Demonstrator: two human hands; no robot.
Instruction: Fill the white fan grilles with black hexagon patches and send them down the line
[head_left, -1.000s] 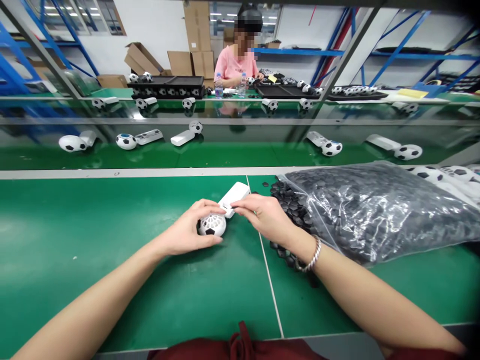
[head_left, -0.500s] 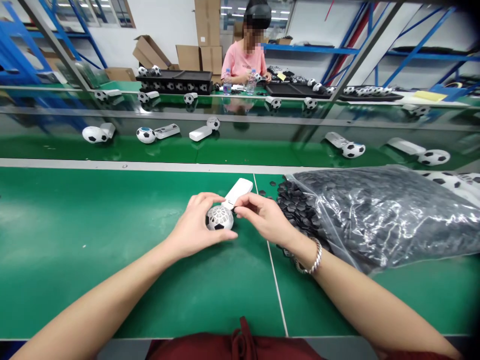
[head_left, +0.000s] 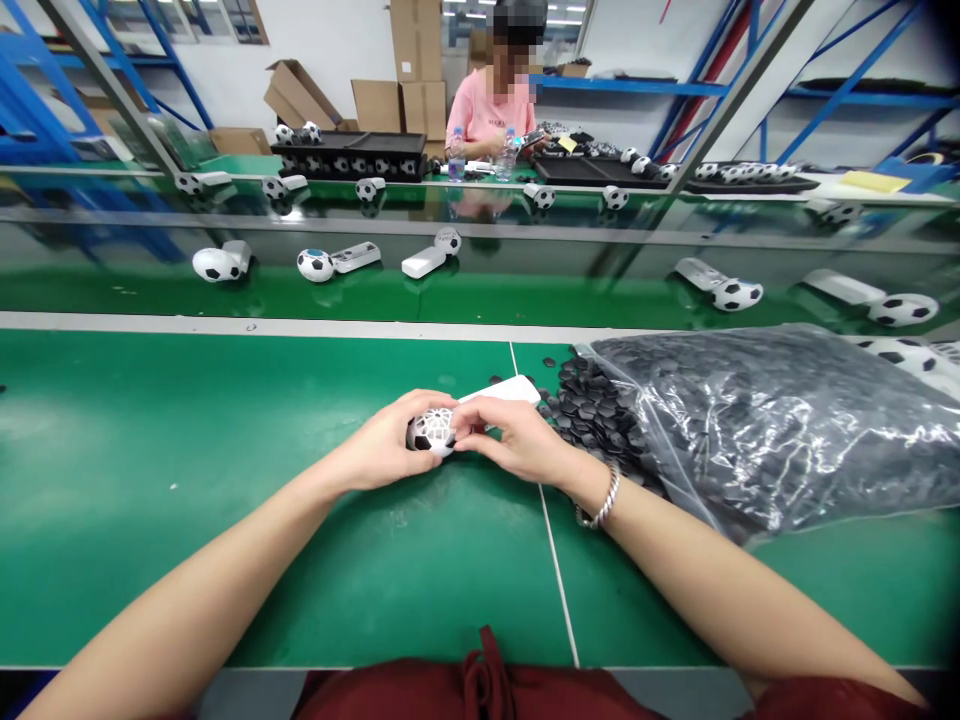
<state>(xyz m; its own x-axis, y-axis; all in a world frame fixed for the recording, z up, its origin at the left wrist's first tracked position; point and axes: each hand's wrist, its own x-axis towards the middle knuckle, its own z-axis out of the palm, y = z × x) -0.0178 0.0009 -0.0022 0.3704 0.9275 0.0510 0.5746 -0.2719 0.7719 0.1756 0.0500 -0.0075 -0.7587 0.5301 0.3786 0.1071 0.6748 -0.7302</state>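
Note:
A white hand-held fan with a football-patterned round head point(head_left: 432, 430) and a white handle point(head_left: 508, 390) lies on the green table point(head_left: 150, 450) in front of me. My left hand point(head_left: 386, 450) is wrapped round the fan head from the left. My right hand point(head_left: 517, 440) pinches at the head's right side, fingertips pressed together on it; whether a small piece sits under them I cannot see. A clear plastic bag of small black hexagon pieces point(head_left: 750, 420) lies just right of my right hand, with loose pieces spilled at its mouth point(head_left: 585, 400).
Beyond the table runs a green conveyor point(head_left: 525, 295) carrying several finished football fans point(head_left: 315, 264). Across it a person in a pink shirt point(head_left: 487, 110) works at a bench with black trays point(head_left: 352, 155). Cardboard boxes and blue racks stand behind.
The fan has been turned so its handle lies lower and points right. My right fingertips have closed in on the head. The camera view has shifted slightly.

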